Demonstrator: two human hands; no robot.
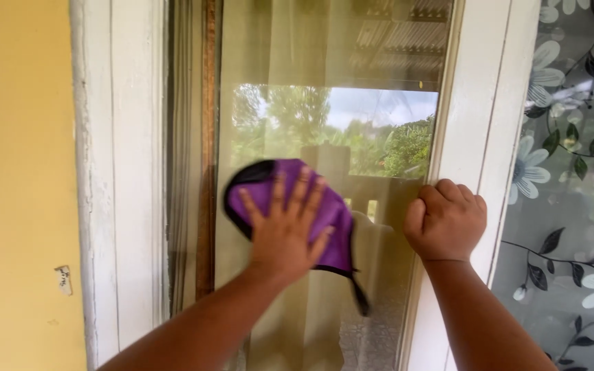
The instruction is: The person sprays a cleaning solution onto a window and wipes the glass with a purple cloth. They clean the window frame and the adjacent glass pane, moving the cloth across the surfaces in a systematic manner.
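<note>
Left hand (284,230): flat, fingers spread wide, pressing the purple cloth (290,209) against the window glass (352,144), in the middle of the frame.
Purple cloth: has a black edge, sits under the left hand, and a corner hangs down.
Right hand (446,220): curled in a fist on the white window frame (472,130), right of middle, holding nothing.
Far right: flower-patterned glass (579,172).
Far left: yellow wall (15,172).

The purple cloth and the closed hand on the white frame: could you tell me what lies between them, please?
In the head view, only bare window glass lies between the purple cloth, pressed flat by the left hand, and the right hand gripping the white frame.
</note>
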